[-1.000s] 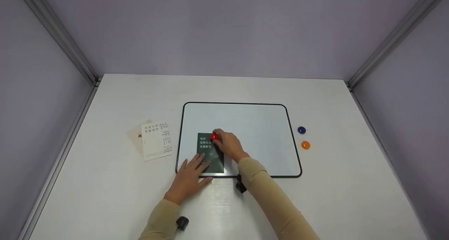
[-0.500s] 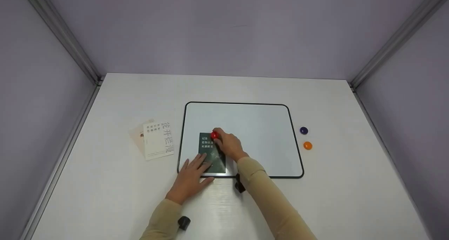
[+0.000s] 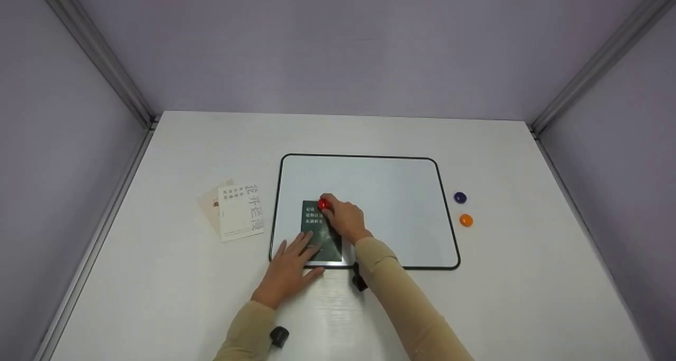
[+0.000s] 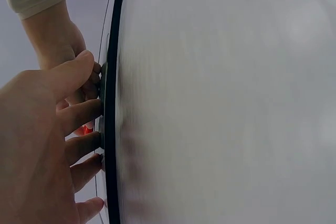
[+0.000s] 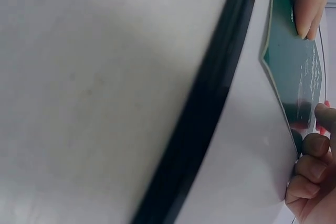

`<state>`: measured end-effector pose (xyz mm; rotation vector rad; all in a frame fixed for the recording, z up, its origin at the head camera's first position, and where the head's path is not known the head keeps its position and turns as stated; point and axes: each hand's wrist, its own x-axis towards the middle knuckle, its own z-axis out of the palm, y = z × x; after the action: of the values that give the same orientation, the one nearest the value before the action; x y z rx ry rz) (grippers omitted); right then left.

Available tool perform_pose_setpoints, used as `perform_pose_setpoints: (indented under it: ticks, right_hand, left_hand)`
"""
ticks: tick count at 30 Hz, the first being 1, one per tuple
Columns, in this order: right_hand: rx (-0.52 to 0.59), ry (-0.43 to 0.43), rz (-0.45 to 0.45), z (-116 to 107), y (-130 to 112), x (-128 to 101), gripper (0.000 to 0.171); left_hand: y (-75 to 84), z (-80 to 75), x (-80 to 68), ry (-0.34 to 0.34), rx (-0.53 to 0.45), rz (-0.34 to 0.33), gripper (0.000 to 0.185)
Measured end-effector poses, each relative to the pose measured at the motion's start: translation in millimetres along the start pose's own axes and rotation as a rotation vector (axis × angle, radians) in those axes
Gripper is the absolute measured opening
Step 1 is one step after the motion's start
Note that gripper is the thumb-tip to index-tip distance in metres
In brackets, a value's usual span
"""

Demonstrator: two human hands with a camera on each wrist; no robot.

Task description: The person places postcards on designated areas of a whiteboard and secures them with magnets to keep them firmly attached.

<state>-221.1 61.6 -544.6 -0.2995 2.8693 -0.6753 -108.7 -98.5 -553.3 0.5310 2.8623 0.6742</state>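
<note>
A dark green card (image 3: 327, 247) with white lettering lies on the whiteboard (image 3: 391, 202), near its lower left corner. Spread fingers of my left hand (image 3: 288, 271) rest on the card's lower left part and the board's black edge. At the card's upper right corner my right hand (image 3: 346, 218) pinches a round red magnet (image 3: 322, 204) between thumb and fingers. Seen from the right wrist, the green card (image 5: 296, 66) lies close to the board, with red (image 5: 323, 124) showing beside the right thumb. The right hand hides part of the card's right side.
Left of the board, a white card (image 3: 240, 216) with writing overlaps a beige card (image 3: 208, 205) on the white table (image 3: 158, 287). To the board's right lie a dark blue magnet (image 3: 460, 197) and an orange magnet (image 3: 466, 220). Walls enclose the table's back and sides.
The whole head view has shifted slightly, so everything appears a little further right. Both hands, the red magnet and the green card keep nearly the same places on the board.
</note>
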Motion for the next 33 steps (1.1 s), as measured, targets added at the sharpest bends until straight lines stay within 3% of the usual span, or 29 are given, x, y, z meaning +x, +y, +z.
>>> perform_pose_setpoints:
  ticks: [9, 33]
  right_hand:
    - [-0.055, 0.032, -0.004, 1.3, 2.5, 0.2, 0.037]
    - [0.046, -0.007, 0.006, -4.4, 0.0, -5.7, 0.044]
  left_hand:
    - [2.4, 2.1, -1.4, 0.012, 0.001, 0.03, 0.057]
    - [-0.9, 0.5, 0.4, -0.003, 0.006, 0.004, 0.058]
